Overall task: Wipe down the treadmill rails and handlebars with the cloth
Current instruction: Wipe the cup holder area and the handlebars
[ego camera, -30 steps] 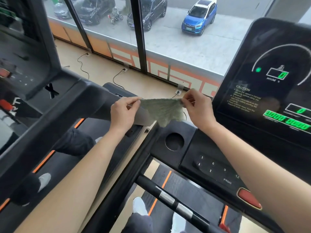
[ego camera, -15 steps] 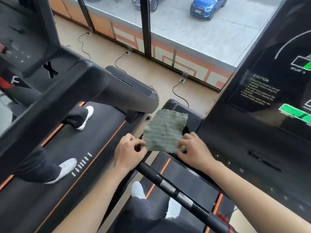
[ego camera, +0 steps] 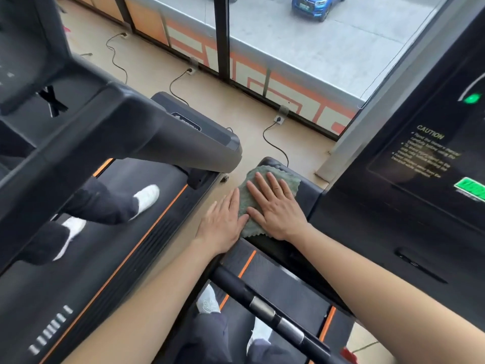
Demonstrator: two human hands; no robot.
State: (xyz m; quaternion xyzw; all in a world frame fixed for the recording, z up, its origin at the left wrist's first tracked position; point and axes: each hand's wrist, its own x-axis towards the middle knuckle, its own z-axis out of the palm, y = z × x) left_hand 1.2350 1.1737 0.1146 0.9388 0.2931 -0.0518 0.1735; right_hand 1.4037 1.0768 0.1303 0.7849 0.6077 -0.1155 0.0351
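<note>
A grey-green cloth (ego camera: 290, 183) lies spread flat on the black front cover (ego camera: 309, 198) of my treadmill, low between the console and the neighbouring machine. My right hand (ego camera: 275, 207) rests flat on the cloth with fingers apart, covering most of it. Beside it, my left hand (ego camera: 223, 223) also lies flat, its thumb side touching the cloth's left edge. Neither hand grips the cloth. The black handlebar (ego camera: 244, 290) with silver sensor bands crosses below my forearms.
The tall console (ego camera: 425, 164) with green lit readouts stands close on the right. On the left, a neighbouring treadmill's arm (ego camera: 147, 132) overhangs its belt, where another person's legs and white shoes (ego camera: 147, 198) stand. Power cords (ego camera: 273, 145) trail across the floor ahead.
Both hands moved down and forward from holding the cloth stretched by its corners. The cloth now lies on the front cover, and both hands have flattened onto it.
</note>
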